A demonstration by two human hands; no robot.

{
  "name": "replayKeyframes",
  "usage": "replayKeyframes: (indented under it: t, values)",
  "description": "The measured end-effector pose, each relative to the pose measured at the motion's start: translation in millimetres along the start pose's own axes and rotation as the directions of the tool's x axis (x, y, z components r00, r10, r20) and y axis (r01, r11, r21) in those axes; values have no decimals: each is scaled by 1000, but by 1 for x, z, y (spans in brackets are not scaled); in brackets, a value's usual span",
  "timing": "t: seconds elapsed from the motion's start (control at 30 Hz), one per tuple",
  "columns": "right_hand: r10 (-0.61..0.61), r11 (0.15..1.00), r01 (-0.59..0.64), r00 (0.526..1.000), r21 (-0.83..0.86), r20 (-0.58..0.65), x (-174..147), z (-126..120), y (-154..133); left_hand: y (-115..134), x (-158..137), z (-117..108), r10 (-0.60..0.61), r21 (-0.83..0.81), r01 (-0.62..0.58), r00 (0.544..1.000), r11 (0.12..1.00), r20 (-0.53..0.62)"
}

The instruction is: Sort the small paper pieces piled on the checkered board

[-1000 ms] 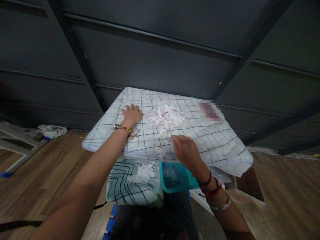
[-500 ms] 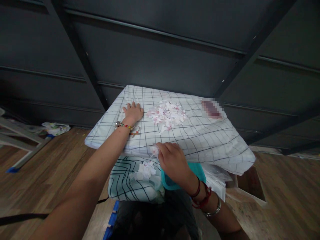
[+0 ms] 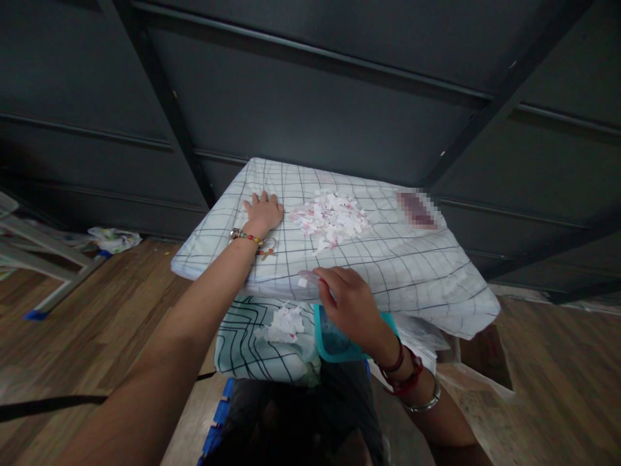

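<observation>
My left hand (image 3: 264,213) lies flat with spread fingers on a white checked cloth (image 3: 398,272) that covers the table. Just right of it is a heap of small white paper slips (image 3: 332,217), some with reddish marks. At the table's near edge, my right hand (image 3: 352,301) pinches a small clear plastic bag (image 3: 309,278) between thumb and fingers. A white bit shows in the bag, too small to make out. Below, more paper slips (image 3: 286,323) rest on a green striped cloth (image 3: 252,362) over my lap, beside a turquoise plastic basket (image 3: 330,353) partly under my right hand.
A blurred-out dark red item (image 3: 418,210) lies at the table's right. Behind stands a dark panel wall (image 3: 315,110). Clear plastic bags (image 3: 422,340) and a cardboard box (image 3: 485,356) are at the lower right. A metal stand leg (image 3: 63,288) is at the left.
My right hand has turned and lifted slightly, and the plastic bag in it now lies flatter. More of the turquoise basket shows. My left hand stays flat on the cloth; the view has shifted a little.
</observation>
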State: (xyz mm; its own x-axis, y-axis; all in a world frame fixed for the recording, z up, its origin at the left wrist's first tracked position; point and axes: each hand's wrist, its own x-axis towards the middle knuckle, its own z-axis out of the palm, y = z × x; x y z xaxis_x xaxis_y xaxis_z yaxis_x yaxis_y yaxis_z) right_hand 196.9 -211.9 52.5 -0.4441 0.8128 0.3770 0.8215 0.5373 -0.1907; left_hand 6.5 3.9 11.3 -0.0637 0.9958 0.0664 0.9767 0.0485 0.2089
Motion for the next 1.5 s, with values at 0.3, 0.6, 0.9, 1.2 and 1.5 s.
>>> replayKeyframes:
  t: [0.3, 0.6, 0.9, 1.2, 1.5]
  values:
    - [-112, 992, 117, 988, -46, 107, -3, 10, -10, 0, 0, 0, -2, -9, 2, 1000, 1000, 0]
    - [-35, 998, 36, 999, -47, 8, 4, -1, 12, 0, 0, 2, -8, 0, 8, 1000, 1000, -11]
    - [-9, 993, 5, 999, -119, -33, 34, 5, 82, -3, 4, 6, -3, -22, 2, 1000, 1000, -24]
    - [-73, 985, 73, 997, -159, 10, 36, 12, 78, -2, 0, 3, -4, -9, 3, 999, 1000, -33]
    - [-105, 983, 93, 992, -156, -72, 41, 25, 78, -4, 3, 6, -1, 4, 1, 999, 1000, -36]
